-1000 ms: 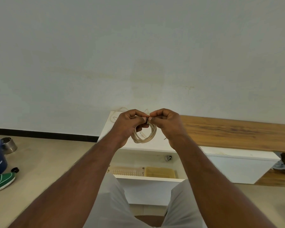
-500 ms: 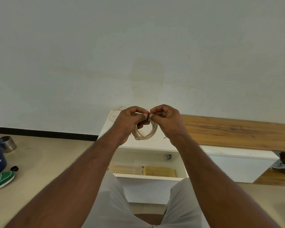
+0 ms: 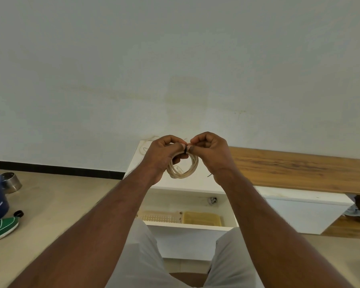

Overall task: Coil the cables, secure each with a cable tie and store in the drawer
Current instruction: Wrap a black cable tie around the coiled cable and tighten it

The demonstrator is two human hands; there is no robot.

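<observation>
One coiled cable pinched by left hand, right hand cinching the black cable tie; open drawer isn't loaded yet.

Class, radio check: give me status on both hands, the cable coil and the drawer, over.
Left hand grips cable coil; right hand pinches black cable tie round it. Drawer open below, yellow trays inside. Path down unobstructed.

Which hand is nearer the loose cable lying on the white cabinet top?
Left. The left hand sits just right of the loose cable; the right hand is farther right, beyond the coiled cable.
</observation>
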